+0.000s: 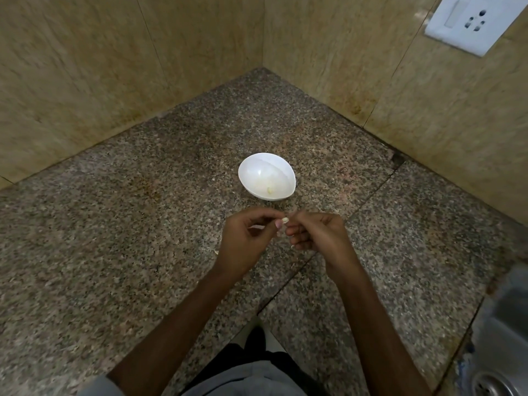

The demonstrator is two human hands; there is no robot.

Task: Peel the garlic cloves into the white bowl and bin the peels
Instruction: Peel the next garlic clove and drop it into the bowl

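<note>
Both hands pinch one garlic clove (285, 220) above the granite counter (114, 224)

Sink drain (494, 384) at 4 o'clock; left hand (245, 238) and right hand (317, 235), fingers curled, grip the clove between their fingertips; just beyond at 12 o'clock stands the white bowl (257, 170), one pale peeled clove (269, 190) inside; wall socket (468, 24) at 1 o'clock.

Lighting was dim, warm, approx. even; no hard shadows. White bowl (257, 172) was overexposed w/ soft glare inside. Wide-angle distortion bent wall (85, 67) seams near frame edges. Sink (500, 324), lower right, was blurred; centre was reasonably sharp.
</note>
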